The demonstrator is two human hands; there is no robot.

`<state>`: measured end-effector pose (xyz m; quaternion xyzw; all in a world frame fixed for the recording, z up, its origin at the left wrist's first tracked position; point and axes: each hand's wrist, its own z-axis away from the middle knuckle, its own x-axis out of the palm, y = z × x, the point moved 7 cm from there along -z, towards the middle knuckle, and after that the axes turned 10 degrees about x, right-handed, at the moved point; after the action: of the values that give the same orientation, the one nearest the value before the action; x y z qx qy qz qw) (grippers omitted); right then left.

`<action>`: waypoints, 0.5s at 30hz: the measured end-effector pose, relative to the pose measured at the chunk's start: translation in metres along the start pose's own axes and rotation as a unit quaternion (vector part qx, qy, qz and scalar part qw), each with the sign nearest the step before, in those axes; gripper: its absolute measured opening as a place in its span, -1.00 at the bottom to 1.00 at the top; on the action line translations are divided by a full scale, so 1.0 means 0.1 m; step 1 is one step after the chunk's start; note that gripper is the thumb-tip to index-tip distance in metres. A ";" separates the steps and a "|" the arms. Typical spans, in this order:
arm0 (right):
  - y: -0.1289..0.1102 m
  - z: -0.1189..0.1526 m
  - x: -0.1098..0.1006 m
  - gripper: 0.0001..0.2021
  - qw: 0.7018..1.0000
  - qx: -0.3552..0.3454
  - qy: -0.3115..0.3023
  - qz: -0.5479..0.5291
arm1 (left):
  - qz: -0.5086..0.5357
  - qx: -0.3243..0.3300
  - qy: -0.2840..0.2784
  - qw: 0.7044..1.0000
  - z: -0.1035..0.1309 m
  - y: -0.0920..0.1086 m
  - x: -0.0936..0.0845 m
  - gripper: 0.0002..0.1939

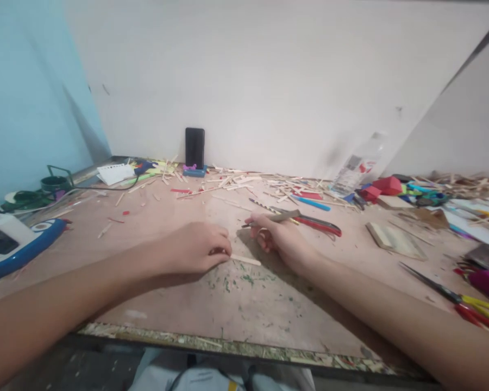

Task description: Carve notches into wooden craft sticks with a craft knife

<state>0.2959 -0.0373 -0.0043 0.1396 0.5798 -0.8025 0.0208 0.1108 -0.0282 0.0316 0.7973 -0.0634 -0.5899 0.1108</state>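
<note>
My left hand (204, 247) rests on the tabletop with its fingers closed on one end of a flat wooden stick (245, 260), whose other end points right. Across from it, my right hand (275, 236) pinches a thin tool with a grey-brown handle (284, 215); the dark tip shows at the left of the fingers. Just behind that hand lie a striped pencil (262, 205) and a red and black cutter (318, 224). Green shavings (248, 278) are scattered on the table below the stick.
Loose sticks (236, 182) spread along the wall beside an upright phone (194, 147). At the right are a tilted plastic bottle (356, 167), a wooden block (395, 241) and scissors (452, 296). A blue and white object (22, 244) stands left on the table (175, 309).
</note>
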 end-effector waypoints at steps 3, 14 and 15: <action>0.01 0.00 -0.03 -0.61 1.000 -0.001 -0.005 -0.017 | 0.033 -0.017 0.020 0.999 0.04 -0.08 -0.01 -0.81; 0.02 0.03 0.01 -0.62 1.000 -0.010 -0.019 -0.018 | 0.019 -0.014 0.022 0.999 0.06 -0.12 0.03 -0.83; 0.03 0.02 0.01 -0.62 1.000 -0.006 -0.019 -0.016 | 0.018 -0.014 0.019 1.000 0.06 -0.12 0.04 -0.81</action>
<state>0.2952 -0.0404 -0.0062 0.1145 0.5866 -0.8015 0.0197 0.1061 -0.0177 0.0231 0.8056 -0.0676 -0.5732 0.1333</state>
